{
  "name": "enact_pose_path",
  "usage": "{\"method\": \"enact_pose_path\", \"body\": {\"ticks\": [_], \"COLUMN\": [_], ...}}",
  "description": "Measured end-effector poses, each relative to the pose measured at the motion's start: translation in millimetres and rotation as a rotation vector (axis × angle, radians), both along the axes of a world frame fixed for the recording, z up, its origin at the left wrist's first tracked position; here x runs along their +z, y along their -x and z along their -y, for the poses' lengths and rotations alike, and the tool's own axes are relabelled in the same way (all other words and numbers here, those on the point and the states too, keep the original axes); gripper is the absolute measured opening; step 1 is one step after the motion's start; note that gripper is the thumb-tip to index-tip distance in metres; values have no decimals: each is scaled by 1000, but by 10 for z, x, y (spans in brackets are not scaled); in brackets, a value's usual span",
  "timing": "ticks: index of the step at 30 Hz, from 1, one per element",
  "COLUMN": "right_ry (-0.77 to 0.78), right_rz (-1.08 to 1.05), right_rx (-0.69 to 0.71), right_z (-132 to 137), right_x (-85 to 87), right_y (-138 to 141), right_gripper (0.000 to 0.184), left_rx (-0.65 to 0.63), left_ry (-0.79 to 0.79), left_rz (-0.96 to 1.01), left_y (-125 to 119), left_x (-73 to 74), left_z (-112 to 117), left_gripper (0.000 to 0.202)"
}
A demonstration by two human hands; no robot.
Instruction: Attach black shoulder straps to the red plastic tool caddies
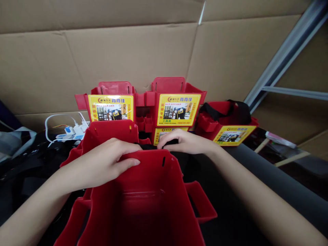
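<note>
A: Locate the workpiece.
B: The near red box (176, 205) sits directly before the person, open side toward them.
A: State of the left hand (112, 162)?
B: Clamped over the top edge of the far wall (147, 176), thumb on the inner face, other fingers largely hidden behind it.
A: State of the right hand (181, 140)?
B: Curled just behind that edge, beside some black material (149, 147). Fingertips are partly obscured; I cannot tell whether they grip it.
A: Governing relation?
B: The slot (163, 161), long axis nearly upright, lies just below the right fingers, through the wall. I judge the right hand nearer.
</note>
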State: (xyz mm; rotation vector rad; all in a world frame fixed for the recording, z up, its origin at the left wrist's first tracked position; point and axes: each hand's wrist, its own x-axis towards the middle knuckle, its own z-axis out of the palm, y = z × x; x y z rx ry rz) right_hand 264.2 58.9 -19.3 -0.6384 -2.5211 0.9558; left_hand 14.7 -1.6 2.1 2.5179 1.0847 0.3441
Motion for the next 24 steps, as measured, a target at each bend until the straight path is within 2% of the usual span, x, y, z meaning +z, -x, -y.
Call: {"method": "enact_pose_path", "body": {"ticks": [8, 15, 20, 24], "right_ry": [0, 15, -6, -40], "right_rz": [-3, -40, -15, 6], "right_rx": [-7, 103, 89, 95], "right_z": [31, -3, 24, 79], "right_x": [66, 10, 23, 77], "right_y": [-35, -17, -4, -11], "right_gripper": [18, 16, 17, 17], "left_rx": [17, -30, 13, 9], "left_ry": [-92, -8, -138, -147], "left_rz": [18, 24, 56, 38], "left_y": [56, 14, 83, 97], "left_x": [-72, -46, -121, -136], "left_z": [-5, -33, -28, -28], "left_gripper": [25, 20, 26, 29]}}
